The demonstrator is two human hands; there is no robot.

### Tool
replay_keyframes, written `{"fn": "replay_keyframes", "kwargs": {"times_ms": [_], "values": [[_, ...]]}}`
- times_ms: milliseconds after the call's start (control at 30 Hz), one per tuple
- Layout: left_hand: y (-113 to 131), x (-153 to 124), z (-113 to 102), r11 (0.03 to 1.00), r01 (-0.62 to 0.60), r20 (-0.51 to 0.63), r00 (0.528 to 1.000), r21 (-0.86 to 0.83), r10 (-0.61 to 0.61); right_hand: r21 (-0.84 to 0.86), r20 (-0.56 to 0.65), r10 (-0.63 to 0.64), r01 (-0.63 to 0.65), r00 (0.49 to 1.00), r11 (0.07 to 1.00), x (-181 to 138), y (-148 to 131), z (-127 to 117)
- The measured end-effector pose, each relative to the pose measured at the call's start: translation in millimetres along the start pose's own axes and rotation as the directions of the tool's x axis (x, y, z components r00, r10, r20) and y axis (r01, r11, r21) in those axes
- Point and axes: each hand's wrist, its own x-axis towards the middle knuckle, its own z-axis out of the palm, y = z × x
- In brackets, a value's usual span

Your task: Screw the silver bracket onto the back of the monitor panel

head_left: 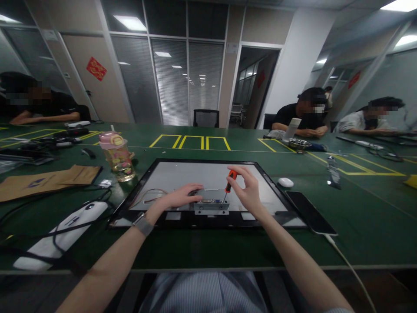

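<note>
A flat display panel with a black frame lies face down on the green table in front of me. Near its front edge sits a metal bracket with a row of connectors. My right hand grips an orange and black screwdriver by its handle. The screwdriver stands nearly upright, its tip at the right part of the bracket. My left hand lies flat with fingers stretched out, touching the bracket's left end. Thin wires run across the panel left of it.
A black phone on a white cable and a white earbud case lie right of the panel. To the left are a pink-lidded bottle, a paper bag and a white power strip. Other people sit across the table.
</note>
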Motion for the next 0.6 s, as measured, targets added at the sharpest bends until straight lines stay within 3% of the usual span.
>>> {"fn": "replay_keyframes", "kwargs": {"times_ms": [233,433,600], "values": [[-3.1,1.3,1.6,0.999,-0.004,-0.016,1.000,0.035,0.004,0.081,0.109,-0.037,0.029,0.993,0.996,-0.8,-2.8,1.6],[4.1,-0.8,-1.2,1.000,0.000,-0.001,1.000,0.017,0.000,-0.027,-0.006,-0.052,0.052,0.999,0.998,-0.5,-5.1,0.5],[1.5,-1.0,-1.2,1.000,-0.004,-0.010,1.000,0.021,0.004,0.085,0.086,-0.021,0.014,0.996,0.996,-2.2,-2.0,0.1]]}}
